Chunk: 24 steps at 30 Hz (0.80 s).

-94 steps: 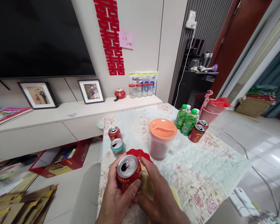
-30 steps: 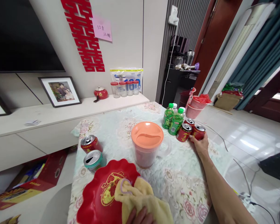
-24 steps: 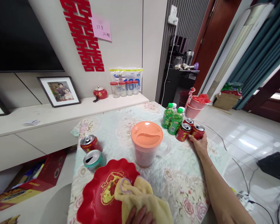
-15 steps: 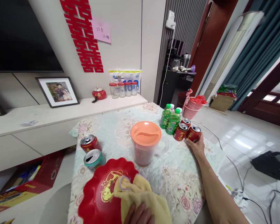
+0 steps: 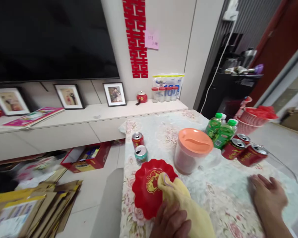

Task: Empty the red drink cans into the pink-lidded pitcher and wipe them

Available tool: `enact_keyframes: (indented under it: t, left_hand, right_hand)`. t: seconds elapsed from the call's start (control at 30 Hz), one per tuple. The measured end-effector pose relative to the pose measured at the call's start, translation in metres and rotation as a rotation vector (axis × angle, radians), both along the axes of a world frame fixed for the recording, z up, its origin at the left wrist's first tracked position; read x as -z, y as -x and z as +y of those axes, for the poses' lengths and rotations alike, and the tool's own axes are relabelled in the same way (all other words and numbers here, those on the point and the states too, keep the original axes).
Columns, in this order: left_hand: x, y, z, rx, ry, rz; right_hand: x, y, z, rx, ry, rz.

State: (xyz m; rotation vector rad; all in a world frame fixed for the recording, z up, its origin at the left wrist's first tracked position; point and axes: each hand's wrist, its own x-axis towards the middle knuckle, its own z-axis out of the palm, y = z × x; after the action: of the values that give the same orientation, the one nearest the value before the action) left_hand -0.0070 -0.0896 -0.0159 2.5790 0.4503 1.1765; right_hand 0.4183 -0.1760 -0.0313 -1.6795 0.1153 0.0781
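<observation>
Left hand (image 5: 172,219), bottom center, clutching soft yellow cloth (image 5: 195,211) partly over scalloped glossy red tray (image 5: 146,188). Right hand (image 5: 270,198), lower right, fingers loosely curled, nothing seen in grip. Pale floral tablecloth (image 5: 223,195) under both, puckered texture. Flattened cardboard (image 5: 42,211), lower left. Red metal cans (image 5: 251,156) beyond right hand; clear jug (image 5: 185,158), orange lid, right of center. Far: white cabinet (image 5: 64,132), black TV (image 5: 47,39) upper left.
</observation>
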Motion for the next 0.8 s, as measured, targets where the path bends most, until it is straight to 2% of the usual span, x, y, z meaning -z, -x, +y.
enact_keyframes:
  t: [0.1, 0.23, 0.33, 0.43, 0.53, 0.67, 0.8]
  left_hand:
    - [-0.019, 0.013, 0.033, -0.082, -0.028, -0.073]
    - [-0.061, 0.03, 0.104, -0.378, 0.188, -0.249]
    - [-0.081, 0.033, 0.164, -0.551, 0.41, -0.29]
    - [-0.082, 0.026, 0.215, -0.623, 0.652, -0.206]
    - [-0.077, 0.012, 0.248, -0.603, 0.687, -0.172]
    - [-0.073, -0.006, 0.269, -0.58, 0.723, -0.117]
    - [-0.074, -0.015, 0.274, -0.594, 0.747, -0.051]
  right_hand:
    - [-0.004, 0.018, -0.008, -0.026, 0.084, -0.024]
    - [-0.015, 0.039, -0.009, -0.12, 0.29, -0.096]
    - [-0.017, 0.046, -0.007, -0.198, 0.388, -0.166]
    - [-0.008, 0.042, -0.007, -0.206, 0.401, -0.243]
    - [0.001, 0.033, -0.009, -0.216, 0.423, -0.252]
    - [0.003, 0.028, -0.012, -0.248, 0.457, -0.308]
    - [-0.004, 0.03, -0.012, -0.264, 0.441, -0.339]
